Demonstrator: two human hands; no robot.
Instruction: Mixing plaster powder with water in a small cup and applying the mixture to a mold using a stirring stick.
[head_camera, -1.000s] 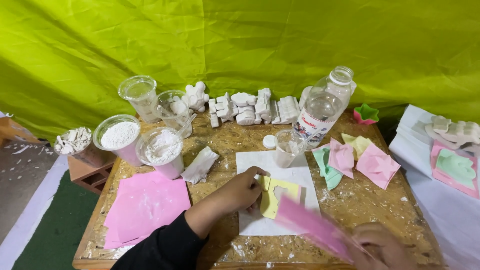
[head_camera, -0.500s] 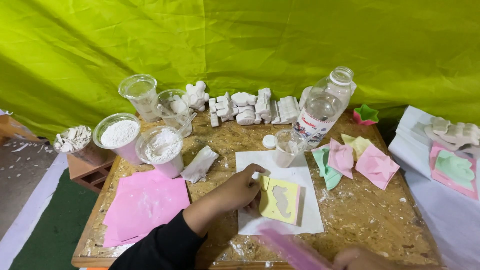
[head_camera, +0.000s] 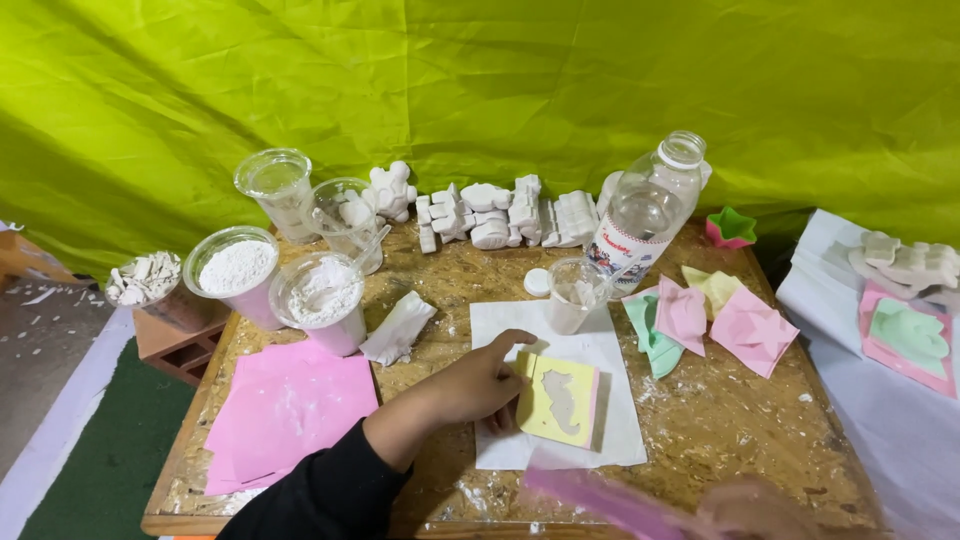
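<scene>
Head-worn view, angled down over table (head_camera: 700, 440)

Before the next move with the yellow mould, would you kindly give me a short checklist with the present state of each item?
1. Yellow mould lies flat on the white sheet: ok.
2. Left hand steadies the mould at its left edge: ok.
3. Seahorse-shaped cavity is filled with white material: ok, though how full it is cannot be told.
4. Right hand has a firm grip on the pink strip: cannot tell, both are blurred at the bottom edge.
5. Small clear cup stands upright behind the mould, apart from it: ok.
</scene>
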